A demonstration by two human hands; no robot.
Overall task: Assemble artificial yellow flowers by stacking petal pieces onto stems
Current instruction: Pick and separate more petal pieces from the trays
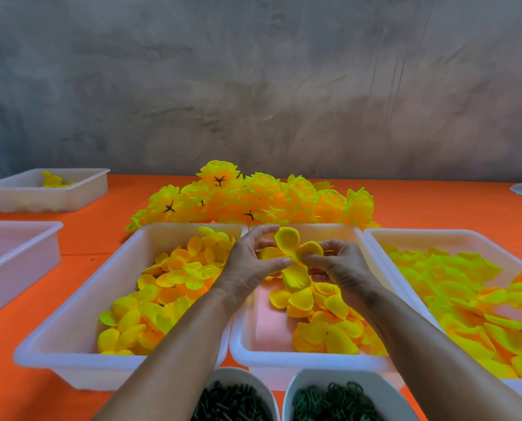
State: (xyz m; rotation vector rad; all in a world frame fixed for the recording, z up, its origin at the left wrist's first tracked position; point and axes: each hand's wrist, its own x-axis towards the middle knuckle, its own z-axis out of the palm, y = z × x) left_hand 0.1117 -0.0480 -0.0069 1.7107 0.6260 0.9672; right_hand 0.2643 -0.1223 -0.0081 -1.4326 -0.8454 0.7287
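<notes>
On the orange table point(436, 205), a small white tray point(80, 192) with a few yellow pieces was seen at the far left, and the edge of another white tray point(25, 247) was seen nearer the camera. Further right, a large tray point(80, 314) was filled with small yellow petals point(168, 287). Above the middle tray point(253, 344), a yellow petal piece point(293, 259) was held between both hands: it was pinched by the curled thumb and fingers of the left hand point(250, 265) on one side and gripped by the closed fingertips of the right hand point(338, 265) on the other. Loose petals point(323, 317) were heaped in the tray beneath. Finished yellow flowers point(253, 199) were piled behind the trays. At the right, a tray point(384, 241) of larger petal pieces point(466, 296) was seen. Two bowls of dark green parts point(232, 402) point(335, 402) were set at the near edge
</notes>
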